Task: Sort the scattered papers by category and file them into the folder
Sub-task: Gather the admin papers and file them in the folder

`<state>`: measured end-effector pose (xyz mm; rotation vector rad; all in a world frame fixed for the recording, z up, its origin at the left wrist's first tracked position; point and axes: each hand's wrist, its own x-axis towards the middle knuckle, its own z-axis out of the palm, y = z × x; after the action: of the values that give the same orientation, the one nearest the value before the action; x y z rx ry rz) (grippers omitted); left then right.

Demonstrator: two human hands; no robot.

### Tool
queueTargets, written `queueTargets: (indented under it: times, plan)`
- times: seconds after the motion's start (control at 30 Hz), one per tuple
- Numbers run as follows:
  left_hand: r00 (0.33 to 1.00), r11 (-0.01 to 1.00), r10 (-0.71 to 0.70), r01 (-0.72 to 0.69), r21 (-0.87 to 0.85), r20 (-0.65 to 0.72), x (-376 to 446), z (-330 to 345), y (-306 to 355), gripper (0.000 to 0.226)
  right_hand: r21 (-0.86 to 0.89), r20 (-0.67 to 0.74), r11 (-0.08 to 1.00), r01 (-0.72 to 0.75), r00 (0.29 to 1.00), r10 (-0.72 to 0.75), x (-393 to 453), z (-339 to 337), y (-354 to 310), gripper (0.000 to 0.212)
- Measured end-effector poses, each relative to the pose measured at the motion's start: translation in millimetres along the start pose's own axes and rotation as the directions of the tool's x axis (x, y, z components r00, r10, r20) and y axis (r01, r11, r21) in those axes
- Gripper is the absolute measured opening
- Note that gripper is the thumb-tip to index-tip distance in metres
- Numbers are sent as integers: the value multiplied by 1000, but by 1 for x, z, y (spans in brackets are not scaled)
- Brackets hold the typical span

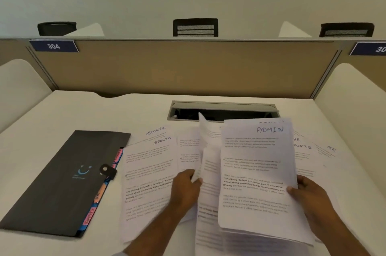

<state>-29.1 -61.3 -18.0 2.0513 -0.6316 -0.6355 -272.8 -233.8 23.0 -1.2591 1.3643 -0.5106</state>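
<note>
The ADMIN stack point(257, 174) is held raised over the middle of the bench point(52, 113), its right edge pinched by the right hand point(307, 191). The left hand point(186, 186) pinches a single curling sheet point(201, 147) just beside the stack. The sheets are white printed pages with a category handwritten at the top.

To sort well, read each heading before laying the sheet down, and square the edges so the pile slides in cleanly. SPORTS pages point(149, 172) lie flat to the left. HR pages point(317, 151) fan out at the right, partly under the stack. The dark tabbed folder point(62, 182) lies closed at the left, its snap strap fastened, coloured tabs showing along its edge.
</note>
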Motion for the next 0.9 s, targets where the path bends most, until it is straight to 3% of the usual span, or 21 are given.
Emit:
queueTargets:
  times: [0.27, 0.33, 0.4, 0.47, 0.5, 0.57, 0.63, 0.73, 0.9]
  plan:
    - [935, 999, 27, -19, -25, 353, -8, 26, 7, 19, -121, -81, 991, 51, 995, -61, 7, -4, 1, 31]
    - [967, 999, 38, -41, 6, 253, -6, 20, 10, 28, -156, -101, 987, 50, 993, -66, 7, -5, 2, 31]
    - [999, 996, 23, -19, 88, -44, 1, 9, 6, 35, -189, -116, 981, 49, 991, -72, 6, -5, 5, 30]
    - [968, 970, 0, 61, 236, -252, 9, -4, 0, 44, -207, -121, 977, 41, 990, -67, 5, -3, 7, 30]
    - [959, 944, -46, 133, 301, -280, 12, -9, -4, 51, -214, -125, 976, 36, 990, -64, 4, -2, 8, 30]
    - [953, 914, -151, 236, 330, -264, 14, -14, -6, 62, -225, -130, 974, 31, 990, -61, 3, 1, 10, 30]
    - [959, 940, -185, 236, 247, -214, 15, -14, -7, 52, -232, -128, 972, 40, 989, -71, 1, 3, 10, 30]
    - [984, 976, -87, 116, 186, -159, 13, -8, -9, 27, -229, -126, 972, 56, 988, -87, -3, 5, 8, 28]
    - [997, 983, 76, -72, 168, -17, -1, 5, 0, 17, -202, -144, 976, 88, 982, -119, -8, 3, 7, 25]
